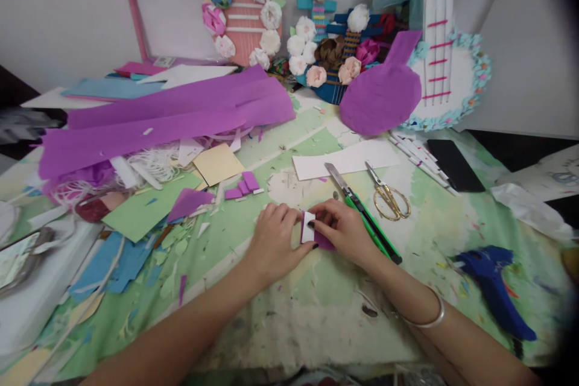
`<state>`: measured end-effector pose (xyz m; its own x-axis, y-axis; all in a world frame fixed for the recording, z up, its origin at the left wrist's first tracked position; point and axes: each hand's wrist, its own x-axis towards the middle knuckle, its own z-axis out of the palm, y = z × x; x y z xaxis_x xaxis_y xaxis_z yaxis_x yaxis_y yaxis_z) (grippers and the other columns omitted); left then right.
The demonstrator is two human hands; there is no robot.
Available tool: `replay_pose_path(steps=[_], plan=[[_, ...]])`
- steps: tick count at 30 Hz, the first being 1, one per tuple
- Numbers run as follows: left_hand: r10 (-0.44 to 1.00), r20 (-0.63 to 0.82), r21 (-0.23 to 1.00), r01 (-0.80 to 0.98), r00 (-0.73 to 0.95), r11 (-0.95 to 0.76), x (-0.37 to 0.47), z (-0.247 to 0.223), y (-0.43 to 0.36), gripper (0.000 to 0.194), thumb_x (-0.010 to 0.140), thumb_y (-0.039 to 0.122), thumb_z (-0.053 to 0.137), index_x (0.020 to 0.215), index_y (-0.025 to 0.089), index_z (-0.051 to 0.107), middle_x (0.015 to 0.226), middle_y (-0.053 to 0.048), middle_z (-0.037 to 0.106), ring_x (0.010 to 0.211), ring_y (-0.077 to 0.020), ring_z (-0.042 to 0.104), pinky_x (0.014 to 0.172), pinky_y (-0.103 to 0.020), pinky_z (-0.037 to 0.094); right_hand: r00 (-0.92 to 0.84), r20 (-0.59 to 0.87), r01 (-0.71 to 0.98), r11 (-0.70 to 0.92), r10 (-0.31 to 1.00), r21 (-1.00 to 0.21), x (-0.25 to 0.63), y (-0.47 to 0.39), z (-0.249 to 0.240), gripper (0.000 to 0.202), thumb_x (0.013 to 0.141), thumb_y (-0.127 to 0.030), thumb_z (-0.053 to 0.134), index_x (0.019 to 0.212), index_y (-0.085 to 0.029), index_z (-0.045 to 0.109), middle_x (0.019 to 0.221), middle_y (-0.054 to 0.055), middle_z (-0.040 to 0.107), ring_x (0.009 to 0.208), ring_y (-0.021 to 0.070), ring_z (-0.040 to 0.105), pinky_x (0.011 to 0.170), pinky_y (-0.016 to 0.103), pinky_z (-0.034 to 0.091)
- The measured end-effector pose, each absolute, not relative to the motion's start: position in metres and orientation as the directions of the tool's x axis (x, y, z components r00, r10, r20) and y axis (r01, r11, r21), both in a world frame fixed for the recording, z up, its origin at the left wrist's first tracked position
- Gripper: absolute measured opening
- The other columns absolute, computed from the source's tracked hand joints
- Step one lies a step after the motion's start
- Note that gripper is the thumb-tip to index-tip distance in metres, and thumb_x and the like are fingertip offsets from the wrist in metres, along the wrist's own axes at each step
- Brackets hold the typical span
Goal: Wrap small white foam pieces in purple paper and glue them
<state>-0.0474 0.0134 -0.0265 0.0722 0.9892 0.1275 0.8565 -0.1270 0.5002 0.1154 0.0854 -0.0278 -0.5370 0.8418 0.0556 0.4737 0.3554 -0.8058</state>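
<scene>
A small white rectangular piece (308, 228) lies over purple paper (324, 242) between my two hands, low over the middle of the table. My left hand (277, 238) is at its left, with fingertips and thumb pinching its edge. From the right, my right hand (344, 230) presses thumb and fingers on the white piece and the purple paper. Just beyond my right hand lie a green box cutter (368, 220) with its blade out and gold-handled scissors (389, 199). Small purple folded pieces (248, 182) sit to the upper left of my left hand.
Purple sheets (172, 111), paper scraps and a phone (22, 256) cover the left side. A blue glue gun (495, 289) lies at the right. Flower-decorated instrument shapes and a purple paper-covered one (382, 99) stand along the back wall. A white strip (346, 158) lies ahead.
</scene>
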Motion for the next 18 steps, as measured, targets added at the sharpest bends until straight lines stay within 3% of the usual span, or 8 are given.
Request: replay_pose_path(steps=[8, 10, 13, 15, 18], plan=[[0.971, 0.239, 0.629, 0.76, 0.007, -0.161, -0.062, -0.022, 0.02, 0.017, 0.078, 0.029, 0.062, 0.091, 0.019, 0.057, 0.089, -0.006, 0.06, 0.089, -0.0225, 0.052, 0.08, -0.037, 0.043, -0.502, -0.007, 0.344, 0.193, 0.865, -0.919, 0.117, 0.08, -0.027, 0.013, 0.077, -0.022, 0.062, 0.089, -0.019, 0.063, 0.069, -0.001, 0.055, 0.059, 0.0115, 0.05, 0.052, 0.023, 0.039], [0.935, 0.334, 0.579, 0.809, -0.12, -0.103, -0.082, -0.022, 0.031, 0.011, 0.083, 0.027, 0.055, 0.09, 0.019, 0.056, 0.089, -0.008, 0.061, 0.09, -0.0229, 0.052, 0.082, -0.038, 0.042, -0.493, -0.034, 0.305, 0.136, 0.869, -0.943, 0.116, 0.08, -0.026, 0.012, 0.076, -0.024, 0.064, 0.087, -0.019, 0.063, 0.063, -0.003, 0.051, 0.055, 0.0107, 0.046, 0.049, 0.023, 0.036], [0.827, 0.451, 0.402, 0.904, -0.335, 0.147, -0.114, -0.026, 0.049, 0.015, 0.083, 0.03, 0.053, 0.09, 0.018, 0.057, 0.091, -0.012, 0.059, 0.094, -0.0284, 0.049, 0.086, -0.046, 0.038, -0.483, -0.062, 0.244, 0.066, 0.874, -0.968, 0.116, 0.08, -0.022, 0.014, 0.072, -0.026, 0.067, 0.083, -0.019, 0.063, 0.057, -0.006, 0.043, 0.051, 0.0091, 0.04, 0.046, 0.022, 0.032], [0.803, 0.432, 0.368, 0.893, -0.412, 0.26, -0.128, -0.031, 0.058, 0.021, 0.077, 0.037, 0.059, 0.086, 0.018, 0.058, 0.09, -0.012, 0.058, 0.095, -0.031, 0.049, 0.087, -0.049, 0.036, -0.484, -0.095, 0.207, 0.009, 0.87, -0.978, 0.116, 0.08, -0.018, 0.017, 0.07, -0.029, 0.07, 0.079, -0.018, 0.061, 0.055, -0.006, 0.041, 0.049, 0.0082, 0.037, 0.044, 0.021, 0.03], [0.823, 0.333, 0.416, 0.855, -0.461, 0.311, -0.135, -0.035, 0.064, 0.021, 0.071, 0.037, 0.063, 0.08, 0.018, 0.06, 0.088, -0.012, 0.06, 0.094, -0.0311, 0.05, 0.087, -0.05, 0.037, -0.509, -0.197, 0.136, -0.147, 0.838, -0.98, 0.118, 0.08, -0.012, 0.024, 0.069, -0.036, 0.073, 0.075, -0.018, 0.057, 0.056, -0.006, 0.047, 0.047, 0.0078, 0.041, 0.043, 0.021, 0.033]])
